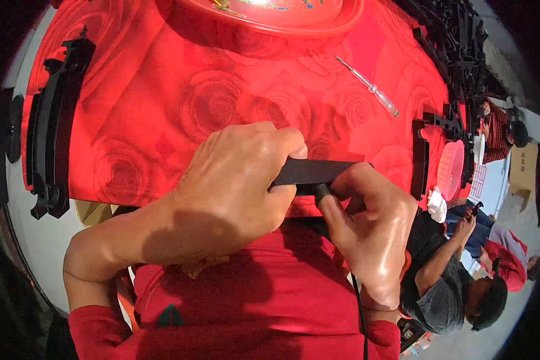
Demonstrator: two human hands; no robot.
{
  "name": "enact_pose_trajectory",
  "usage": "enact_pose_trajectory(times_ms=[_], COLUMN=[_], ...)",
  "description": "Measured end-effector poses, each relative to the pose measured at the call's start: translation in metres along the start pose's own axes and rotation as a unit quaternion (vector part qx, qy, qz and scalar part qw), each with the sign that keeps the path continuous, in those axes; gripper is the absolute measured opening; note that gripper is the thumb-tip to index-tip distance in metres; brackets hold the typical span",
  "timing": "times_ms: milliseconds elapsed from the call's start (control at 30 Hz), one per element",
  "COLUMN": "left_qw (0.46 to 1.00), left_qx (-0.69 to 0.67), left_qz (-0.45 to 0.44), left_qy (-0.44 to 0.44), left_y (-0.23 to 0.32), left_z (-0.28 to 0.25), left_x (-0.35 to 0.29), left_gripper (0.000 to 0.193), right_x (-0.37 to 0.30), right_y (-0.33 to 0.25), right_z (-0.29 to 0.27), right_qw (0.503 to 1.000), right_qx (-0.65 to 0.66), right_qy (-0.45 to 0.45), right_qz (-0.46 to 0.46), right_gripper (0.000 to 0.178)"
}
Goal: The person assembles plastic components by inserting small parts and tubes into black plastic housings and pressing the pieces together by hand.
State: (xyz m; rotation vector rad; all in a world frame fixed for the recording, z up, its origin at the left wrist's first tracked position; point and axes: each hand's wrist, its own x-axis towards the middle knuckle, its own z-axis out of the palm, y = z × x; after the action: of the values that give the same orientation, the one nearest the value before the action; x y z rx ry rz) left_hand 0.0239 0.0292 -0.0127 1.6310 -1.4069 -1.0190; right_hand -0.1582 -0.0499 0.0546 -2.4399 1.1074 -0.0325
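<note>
Close to my body, over the near edge of the red table, both hands grip a flat black plastic-looking piece. My left hand is closed on its left end, with the thumb below and the fingers curled over the top. At the other end my right hand pinches it between bent fingers and thumb. Something dark covers the tip of the right thumb. Most of the piece's ends and underside is hidden by my fingers. Beyond the hands lies a screwdriver with a clear handle and a thin metal shaft.
Long black curved parts stand at the table's left edge. A heap of black parts lines the right edge, near a pink bowl and crumpled white tissue. A red tray sits far. A person works at right.
</note>
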Motion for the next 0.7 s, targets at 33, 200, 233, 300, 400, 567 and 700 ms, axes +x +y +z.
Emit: enact_pose_trajectory(times_ms=[33, 200, 233, 300, 400, 567, 700], left_qw=[1.000, 0.999, 1.000, 1.000, 0.999, 1.000, 1.000], left_qx=[0.005, 0.013, 0.011, -0.005, -0.022, -0.013, -0.019], left_qz=[-0.003, 0.021, 0.023, 0.025, 0.019, -0.001, 0.006], left_qy=[0.000, 0.029, 0.018, 0.017, 0.015, 0.009, 0.021], left_y=[0.001, -0.001, -0.001, -0.004, -0.002, -0.001, -0.002], left_z=[0.000, 0.001, 0.001, 0.000, 0.000, 0.001, 0.002], left_x=[-0.001, -0.002, 0.000, -0.001, 0.000, 0.000, -0.001], left_gripper=[0.021, 0.021, 0.021, 0.021, 0.022, 0.023, 0.023], right_x=[0.000, -0.011, -0.012, -0.013, -0.016, -0.016, -0.018], right_y=[0.000, 0.003, 0.003, 0.000, 0.007, 0.014, 0.017], right_z=[0.001, 0.010, 0.010, 0.011, 0.017, 0.024, 0.023], right_qw=[1.000, 0.998, 0.998, 0.983, 0.985, 0.979, 0.984], right_qx=[0.006, 0.042, 0.042, 0.119, 0.118, 0.132, 0.102], right_qy=[0.004, 0.041, 0.042, 0.058, 0.094, 0.130, 0.122], right_qz=[0.000, 0.007, 0.009, 0.125, 0.089, 0.089, 0.084], right_gripper=[0.017, 0.020, 0.020, 0.019, 0.019, 0.018, 0.016])
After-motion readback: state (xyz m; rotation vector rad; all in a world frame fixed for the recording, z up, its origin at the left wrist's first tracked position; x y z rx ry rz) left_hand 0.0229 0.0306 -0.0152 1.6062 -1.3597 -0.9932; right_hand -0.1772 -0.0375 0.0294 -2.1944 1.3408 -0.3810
